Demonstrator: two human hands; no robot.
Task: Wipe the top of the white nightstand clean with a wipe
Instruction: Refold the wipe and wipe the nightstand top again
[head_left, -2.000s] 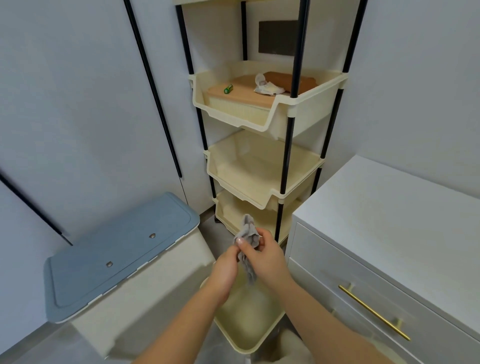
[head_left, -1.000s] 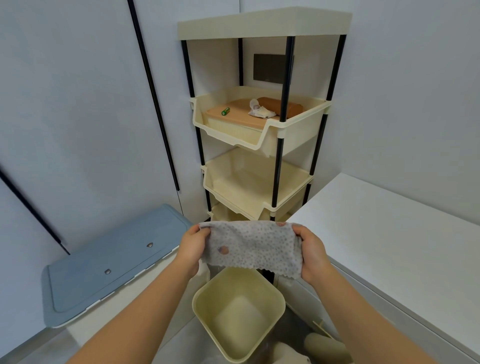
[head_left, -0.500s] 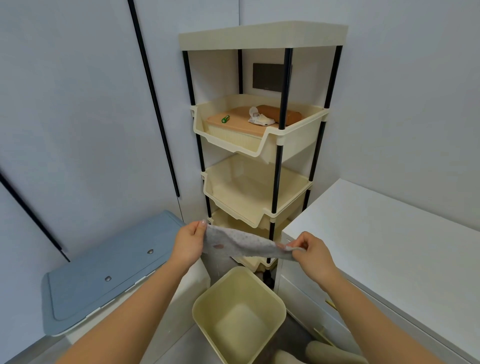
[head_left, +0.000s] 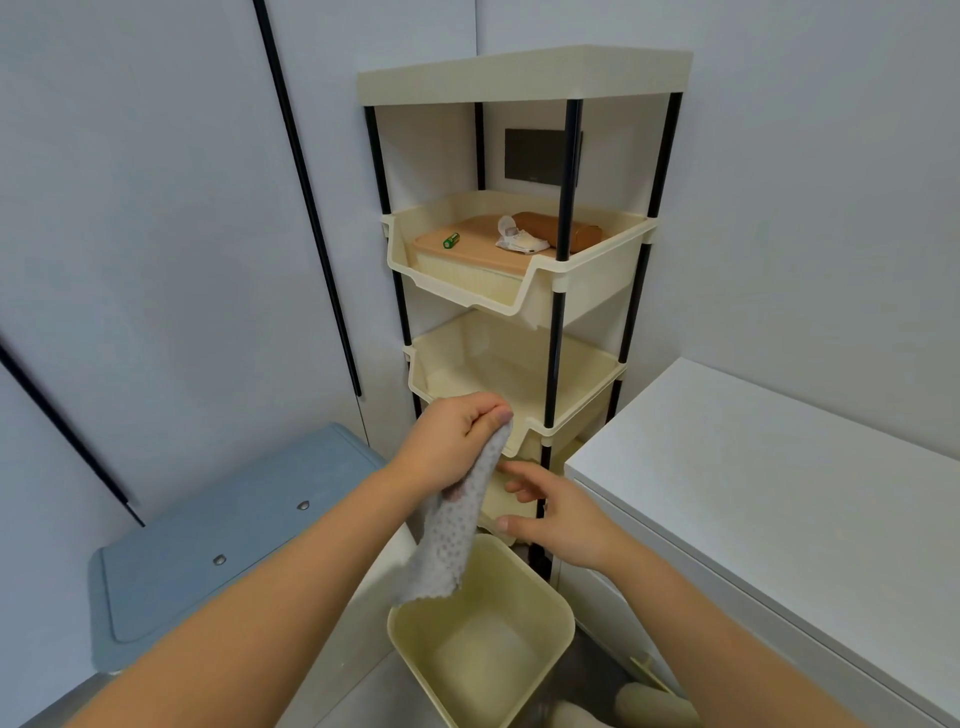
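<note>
Our left hand (head_left: 452, 436) pinched the upper end of the grey dotted wipe (head_left: 451, 540), fingers curled round it and the thumb pressed against the fold. The cloth hung straight down from that grip, and its scalloped lower edge ended over the near-left rim of the cream bin (head_left: 551, 610) on the floor. Our right hand (head_left: 563, 522) held nothing. Its fingers were relaxed and slightly spread just beside the hanging wipe, though we could not tell whether the fingertips touched the cloth.

The white nightstand (head_left: 753, 467) stood to the right, with its front-left corner near our right wrist. The wipe was off it, to the left of that corner and not touching the top. A gold handle showed low on the drawer front.

Behind our hands rose the cream rack (head_left: 524, 67) with black posts. Its upper basket held a box with a tan lid (head_left: 480, 249), and on that lid lay a small green battery (head_left: 451, 240) near the left edge. Toward the back edge were a crumpled white wrapper (head_left: 519, 240) and, touching it, a brown pouch (head_left: 569, 232).

At the lower left stood a storage box with a blue lid (head_left: 208, 530) — closed, and well apart from the wipe.
</note>
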